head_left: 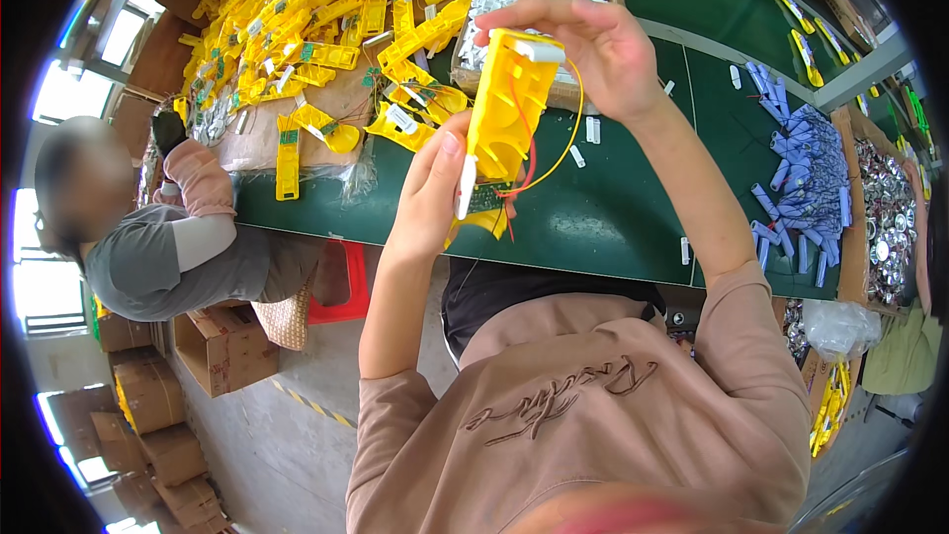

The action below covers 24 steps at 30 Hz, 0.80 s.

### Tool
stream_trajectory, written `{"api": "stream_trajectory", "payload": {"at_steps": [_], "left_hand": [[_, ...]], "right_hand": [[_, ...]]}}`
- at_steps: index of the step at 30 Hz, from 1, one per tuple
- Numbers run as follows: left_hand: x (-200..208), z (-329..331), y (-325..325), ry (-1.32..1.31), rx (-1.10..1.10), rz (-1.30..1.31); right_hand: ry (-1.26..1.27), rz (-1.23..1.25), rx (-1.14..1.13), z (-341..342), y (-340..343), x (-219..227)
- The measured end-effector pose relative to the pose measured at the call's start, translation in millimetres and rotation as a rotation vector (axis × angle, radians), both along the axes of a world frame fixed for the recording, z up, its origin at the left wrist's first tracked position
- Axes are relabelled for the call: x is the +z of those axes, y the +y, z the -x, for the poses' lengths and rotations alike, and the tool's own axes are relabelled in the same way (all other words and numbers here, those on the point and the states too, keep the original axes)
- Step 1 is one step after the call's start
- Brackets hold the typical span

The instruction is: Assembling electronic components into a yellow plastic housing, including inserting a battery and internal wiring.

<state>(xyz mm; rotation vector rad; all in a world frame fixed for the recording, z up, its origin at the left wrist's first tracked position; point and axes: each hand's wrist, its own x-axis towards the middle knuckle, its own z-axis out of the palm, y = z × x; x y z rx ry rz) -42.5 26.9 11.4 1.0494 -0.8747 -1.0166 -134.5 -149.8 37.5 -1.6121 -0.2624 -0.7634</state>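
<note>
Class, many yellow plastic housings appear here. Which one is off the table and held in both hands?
The upright yellow housing with red and yellow wires, gripped by the left hand and right hand. The other yellow housings lie heaped on the green table.

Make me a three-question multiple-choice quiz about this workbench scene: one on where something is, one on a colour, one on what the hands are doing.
1. Where does the heap of yellow parts lie?
A. on the green table, upper left
B. on the floor
C. in the person's lap

2. What colour is the housing held up?
A. blue
B. yellow
C. white

3. How is the housing held?
A. lying loose on the table
B. by one hand only
C. by both hands, above the table

Answers:
1 A, the heap covers the green table at upper left.
2 B, its body is yellow, with red and yellow wires.
3 C, the left hand grips its lower end, the right hand its top.
</note>
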Motion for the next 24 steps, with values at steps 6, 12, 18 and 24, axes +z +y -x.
{"api": "stream_trajectory", "payload": {"at_steps": [6, 12, 18, 24], "left_hand": [[1, 10, -3, 0.241, -0.141, 0.093], [4, 10, 2, 0.170, -0.110, 0.054], [-9, 8, -6, 0.581, -0.065, 0.021], [-10, 5, -10, 0.490, 0.002, 0.070]], "right_hand": [[-0.177, 0.782, -0.571, -1, -8, -1], [-0.102, 0.627, -0.620, -9, 6, -17], [-0.102, 0.876, -0.665, -16, 4, -10], [0.389, 0.402, -0.200, -7, 12, -8]]}}
